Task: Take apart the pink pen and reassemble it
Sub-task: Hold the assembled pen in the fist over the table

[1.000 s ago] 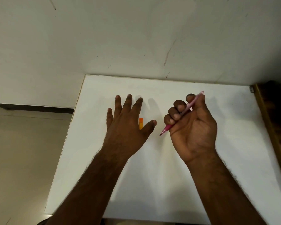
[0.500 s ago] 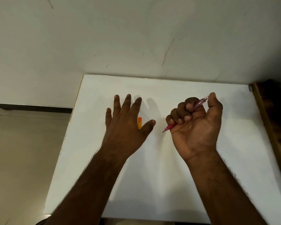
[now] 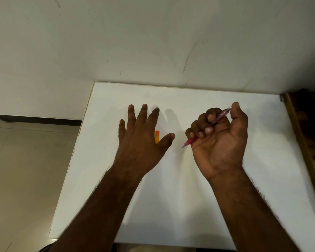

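My right hand (image 3: 221,140) grips the pink pen (image 3: 189,141) in a fist, palm turned up toward me. The pen's tip sticks out to the lower left and its translucent rear end (image 3: 225,112) pokes out beside my thumb, which rests at that end. My left hand (image 3: 142,137) lies flat on the white table (image 3: 171,206) with straight, spread fingers and holds nothing. A small orange piece (image 3: 157,136) lies on the table between my left index finger and thumb, partly hidden by the hand.
The white table butts against a pale wall (image 3: 153,42) at the back. A dark wooden piece of furniture (image 3: 309,133) stands along the table's right edge. Tiled floor (image 3: 25,179) lies beyond the left edge.
My right hand has rolled palm-up with the pen, and the thumb has shifted to the pen's rear end. The left hand stayed flat in place.
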Demonstrator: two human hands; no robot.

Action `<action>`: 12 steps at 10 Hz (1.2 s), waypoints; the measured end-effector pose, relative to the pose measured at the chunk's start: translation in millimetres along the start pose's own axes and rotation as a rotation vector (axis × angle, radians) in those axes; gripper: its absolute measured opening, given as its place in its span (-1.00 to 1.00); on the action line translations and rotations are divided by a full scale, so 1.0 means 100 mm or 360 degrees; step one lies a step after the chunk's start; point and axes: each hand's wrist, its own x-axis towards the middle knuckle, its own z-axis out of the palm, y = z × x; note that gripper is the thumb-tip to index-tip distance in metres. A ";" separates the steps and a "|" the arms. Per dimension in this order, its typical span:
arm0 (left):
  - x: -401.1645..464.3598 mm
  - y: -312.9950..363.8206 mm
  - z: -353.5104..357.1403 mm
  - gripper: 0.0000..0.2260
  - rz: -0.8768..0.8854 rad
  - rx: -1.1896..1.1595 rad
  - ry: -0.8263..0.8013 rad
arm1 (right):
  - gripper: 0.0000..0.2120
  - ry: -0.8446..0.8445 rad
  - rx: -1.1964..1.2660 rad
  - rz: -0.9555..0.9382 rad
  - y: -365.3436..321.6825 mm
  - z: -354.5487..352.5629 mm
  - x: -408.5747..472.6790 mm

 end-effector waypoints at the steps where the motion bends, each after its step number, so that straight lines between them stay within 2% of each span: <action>1: 0.00 0.00 0.00 -0.27 0.0003 -0.0006 0.0003 | -0.51 0.0012 -0.0026 -0.0022 0.01 0.00 0.00; 6: 0.01 0.00 0.02 -0.27 0.0002 0.0016 0.0000 | -0.51 -0.0030 0.0262 0.0062 -0.03 -0.09 0.02; 12: 0.00 -0.01 0.04 -0.23 -0.0009 0.0001 0.0046 | -0.56 0.0009 0.0408 0.0102 -0.05 -0.09 0.00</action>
